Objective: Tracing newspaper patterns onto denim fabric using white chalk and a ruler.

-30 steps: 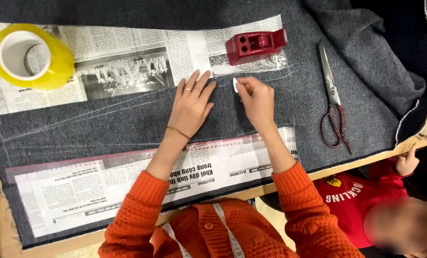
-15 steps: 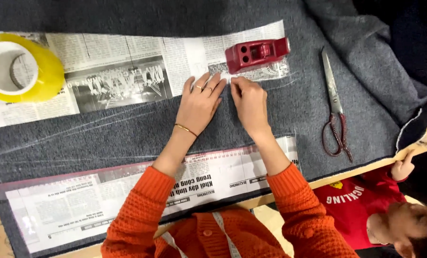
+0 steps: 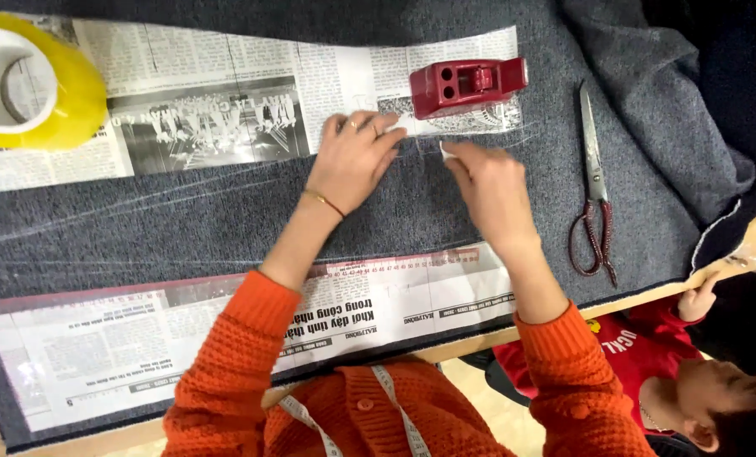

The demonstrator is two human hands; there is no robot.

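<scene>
Grey wool cloth (image 3: 225, 220) covers the table, nubby and matte, with faint chalk lines running across it. Her left hand (image 3: 357, 156) lies flat on the edge of a newspaper pattern (image 3: 225, 93), fingers pressed together and pointing toward a red tape dispenser (image 3: 467, 85) that sits on the paper's right end. Her right hand (image 3: 488, 182) hovers just beside it over the cloth, fingertips pinching a small white chalk (image 3: 445, 152) at the paper's lower edge. If the flat hand lifts or slides, the thin paper could creep on the fuzzy wool and the chalk line would wander off the pattern; pressing too hard could snap the chalk or tear the newsprint. A second newspaper strip (image 3: 225, 330) lies along the near edge of the cloth, smooth and crisp against the wool. A fat roll of yellow tape (image 3: 35, 85) sits at the far left on the paper, round and glossy. Steel scissors (image 3: 593, 186) with dark red handles lie well to the right, blades pointing away. A child in red (image 3: 648, 355) stands below the table edge, one hand reaching up to it.
</scene>
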